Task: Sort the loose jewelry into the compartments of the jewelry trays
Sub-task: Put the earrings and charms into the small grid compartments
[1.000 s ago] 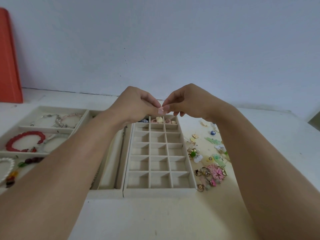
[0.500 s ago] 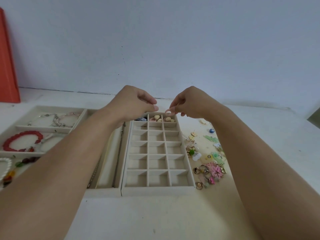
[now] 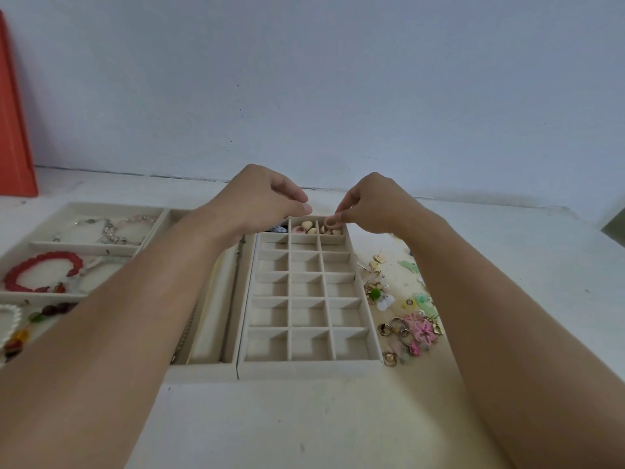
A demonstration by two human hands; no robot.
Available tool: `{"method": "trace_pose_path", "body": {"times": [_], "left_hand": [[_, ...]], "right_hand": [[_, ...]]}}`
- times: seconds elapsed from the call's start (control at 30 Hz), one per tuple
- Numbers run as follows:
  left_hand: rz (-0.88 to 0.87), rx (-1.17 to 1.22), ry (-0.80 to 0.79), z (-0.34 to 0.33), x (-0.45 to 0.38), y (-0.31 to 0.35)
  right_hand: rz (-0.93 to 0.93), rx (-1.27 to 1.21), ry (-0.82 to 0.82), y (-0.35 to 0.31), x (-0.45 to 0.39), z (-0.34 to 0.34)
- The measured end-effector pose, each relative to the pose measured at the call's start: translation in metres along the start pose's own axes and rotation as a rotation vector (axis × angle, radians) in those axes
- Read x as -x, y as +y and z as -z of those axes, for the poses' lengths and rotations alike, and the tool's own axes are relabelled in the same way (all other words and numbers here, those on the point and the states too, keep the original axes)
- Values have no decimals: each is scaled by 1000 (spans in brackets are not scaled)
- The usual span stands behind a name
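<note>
While we look down along both forearms, our right hand [image 3: 368, 206] hangs over the far right corner of the grid tray [image 3: 306, 367], thumb and forefinger pinched together just above that corner cell; whether a small piece sits between the fingertips we cannot tell. Our left hand [image 3: 260, 201] hovers just left of it over the tray's far edge, fingers loosely curled with the thumb near the forefinger, and we see nothing in it.

This cream, velvet-looking tray is split into small square cells, three across. Only its far row is filled: pale heart-shaped pieces [image 3: 307, 225] with a pink one in the middle cell, small beige bits in the right cell, something blue and white in the left.

Right of the tray, loose jewelry [image 3: 406, 316] lies scattered on the white bench [image 3: 304, 428]: gold rings, a pink flower, green and yellow bits, small gold studs.

On our left stands a larger tray [image 3: 98, 247] with wide sections, holding a red bead bracelet [image 3: 42, 270], a silver and pink chain bracelet [image 3: 108, 228] and part of a white pearl one.
</note>
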State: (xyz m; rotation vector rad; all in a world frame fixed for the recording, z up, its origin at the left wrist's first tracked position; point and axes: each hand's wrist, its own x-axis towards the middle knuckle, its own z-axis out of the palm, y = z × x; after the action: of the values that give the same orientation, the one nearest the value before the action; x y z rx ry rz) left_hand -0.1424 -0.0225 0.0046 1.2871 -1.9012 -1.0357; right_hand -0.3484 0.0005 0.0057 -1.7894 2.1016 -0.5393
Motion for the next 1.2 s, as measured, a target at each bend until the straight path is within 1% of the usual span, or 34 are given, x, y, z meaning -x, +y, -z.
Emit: {"method": "trace_pose_path", "body": {"times": [0.1,0.2,0.37,0.5,0.63,0.77,0.9,1.0,1.1,1.2], "left_hand": [[2,-8,-3,-1,-1,-1],[-9,-8,2,-2,-2,-2],[-58,6,-46,-3,1,-1],[-84,7,-21,-2,2,2],[-78,56,-10,-2,4,3],[-74,89,52,-1,3,4],[-70,105,81,-1,-1,3],[-60,130,79,0,-3,2],[-63,127,68,1,-4,2],[-46,122,99,1,-4,1]], "right_hand": [[1,4,-2,-1,0,1],[50,-5,-14,-7,3,8],[161,-124,-32,-17,13,26],[223,-181,-15,-22,17,25],[191,-365,-26,-21,16,23],[216,-503,-201,-18,19,20],[224,-589,-253,-21,20,13],[202,-649,-237,-22,19,9],[174,-643,-204,-19,16,9],[150,-666,-177,-17,14,11]]}}
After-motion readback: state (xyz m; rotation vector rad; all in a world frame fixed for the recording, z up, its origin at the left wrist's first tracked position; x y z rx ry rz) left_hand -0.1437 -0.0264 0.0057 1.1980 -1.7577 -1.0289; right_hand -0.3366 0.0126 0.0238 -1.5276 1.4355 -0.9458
